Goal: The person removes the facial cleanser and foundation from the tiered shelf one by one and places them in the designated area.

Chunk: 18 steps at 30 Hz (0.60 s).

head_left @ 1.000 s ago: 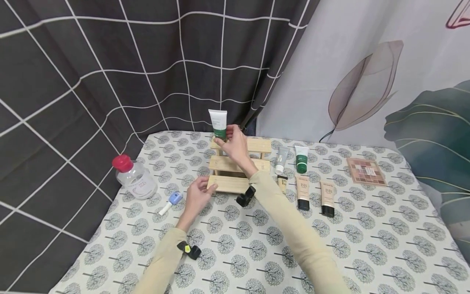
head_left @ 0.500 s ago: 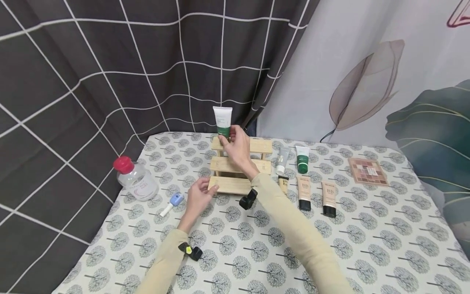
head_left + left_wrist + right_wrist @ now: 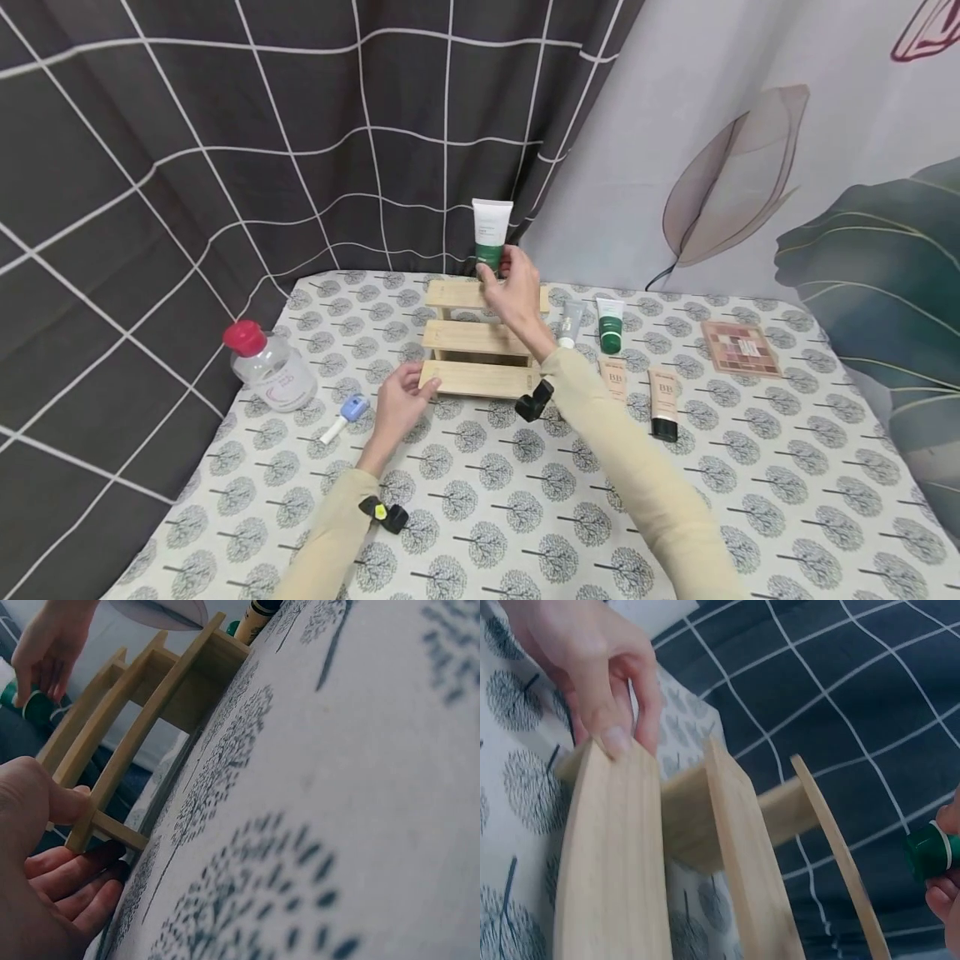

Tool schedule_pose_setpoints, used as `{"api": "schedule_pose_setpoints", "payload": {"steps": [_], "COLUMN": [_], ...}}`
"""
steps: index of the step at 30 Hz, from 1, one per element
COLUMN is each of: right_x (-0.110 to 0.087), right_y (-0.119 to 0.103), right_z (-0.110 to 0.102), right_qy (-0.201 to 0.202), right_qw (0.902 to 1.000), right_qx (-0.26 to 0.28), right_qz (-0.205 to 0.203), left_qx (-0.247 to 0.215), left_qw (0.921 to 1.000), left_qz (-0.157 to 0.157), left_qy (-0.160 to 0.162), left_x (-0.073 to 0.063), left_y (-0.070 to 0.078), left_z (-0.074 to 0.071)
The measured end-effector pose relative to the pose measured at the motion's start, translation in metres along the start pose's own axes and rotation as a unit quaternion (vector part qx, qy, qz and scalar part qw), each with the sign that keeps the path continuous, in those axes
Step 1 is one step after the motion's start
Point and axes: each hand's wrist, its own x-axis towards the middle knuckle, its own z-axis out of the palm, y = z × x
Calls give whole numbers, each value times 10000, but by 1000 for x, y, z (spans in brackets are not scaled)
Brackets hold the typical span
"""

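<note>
My right hand [image 3: 516, 287] pinches a white-and-green squeeze tube [image 3: 491, 229] by its lower, green end. The tube stands upright in the air, just above the top step of a three-tier wooden stand [image 3: 480, 337]. In the right wrist view the tube's green cap [image 3: 928, 851] points at the stand, with a gap between them. My left hand [image 3: 401, 405] grips the left end of the lowest step. In the left wrist view the thumb [image 3: 69, 802] lies on the board, with the fingers curled beneath it.
Right of the stand lie a grey tube [image 3: 571, 323], another green-and-white tube [image 3: 611, 325], two BB cream tubes [image 3: 663, 402], one partly behind the sleeve, and an eyeshadow palette [image 3: 742, 349]. Leftward are a red-capped bottle [image 3: 273, 367] and a small blue-and-white item [image 3: 345, 417].
My right hand has carried the tube rightward and slightly up along the top step. The left hand keeps its hold on the stand's lowest step.
</note>
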Motion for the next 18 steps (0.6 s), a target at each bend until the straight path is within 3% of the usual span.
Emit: {"api": "schedule_pose_setpoints", "payload": {"steps": [18], "right_x": [4], "right_y": [23], "right_z": [-66], "right_qy": [363], "right_qw": [9975], "right_qx": [-594], "right_qz": [144], "left_qx": [105], "left_qw": [9999], "left_qz": [21], "left_qy": [21], "left_x": [-1], "left_y": [-3], "left_z": [0]}}
